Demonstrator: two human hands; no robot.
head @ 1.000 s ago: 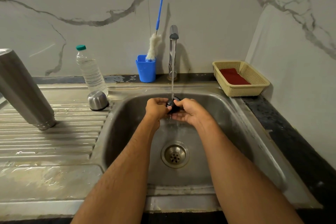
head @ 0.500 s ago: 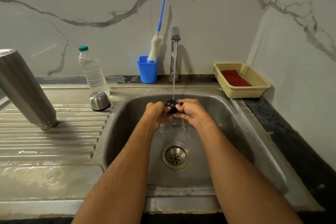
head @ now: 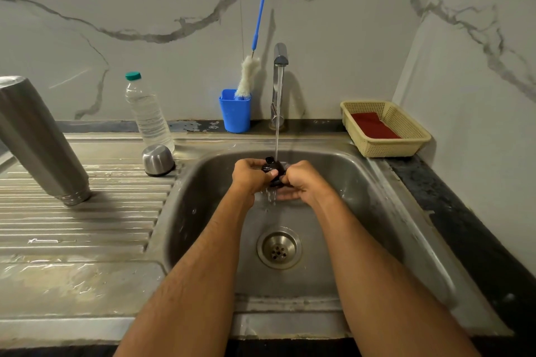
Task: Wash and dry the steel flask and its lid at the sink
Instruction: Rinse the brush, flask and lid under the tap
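Observation:
Both hands are over the sink basin under the running tap. My left hand and my right hand grip a small black lid stopper between them, with the water stream falling on it. Fingers hide most of the stopper. The steel flask stands upside down on the ribbed drainboard at the far left. A steel cap sits upside down at the drainboard's right end, beside the basin.
A clear plastic water bottle stands behind the steel cap. A blue cup with a bottle brush is left of the tap. A beige basket holding a red cloth sits on the right counter. The drain is below my hands.
My hands have shifted slightly on the stopper under the stream, turning it; the black top now pokes up above my left thumb. Everything else stays put.

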